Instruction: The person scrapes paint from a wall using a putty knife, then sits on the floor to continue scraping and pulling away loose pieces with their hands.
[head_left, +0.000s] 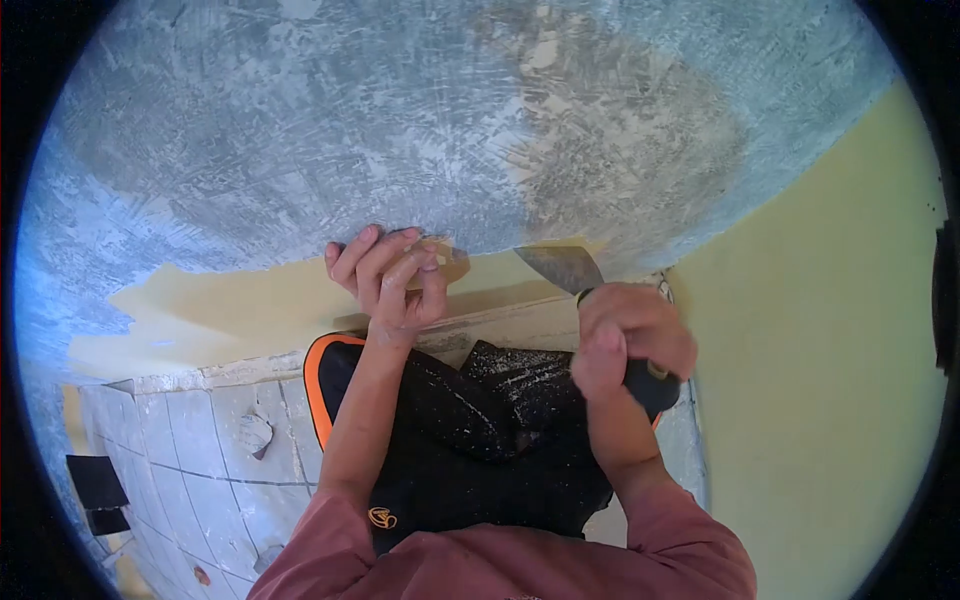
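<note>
My right hand (pixel 635 335) is wrapped around the dark handle of a putty knife (pixel 565 268). Its broad metal blade points left and meets the wall at the lower edge of the grey-blue scraped area (pixel 420 130). To the left, my left hand (pixel 390 280) has its fingers bent and apart, the tips at that same ragged edge. I make out nothing held in it. Beneath the edge runs a yellow strip of wall (pixel 250 300). A brownish patch (pixel 640 130) marks the scraped surface above the blade.
A yellow side wall (pixel 820 330) rises close on the right. Grey floor tiles (pixel 190 430) lie at the left, with a pale fragment (pixel 256 434) and dark square pieces (pixel 97 483) on them. White flakes speckle my black shorts (pixel 470 480).
</note>
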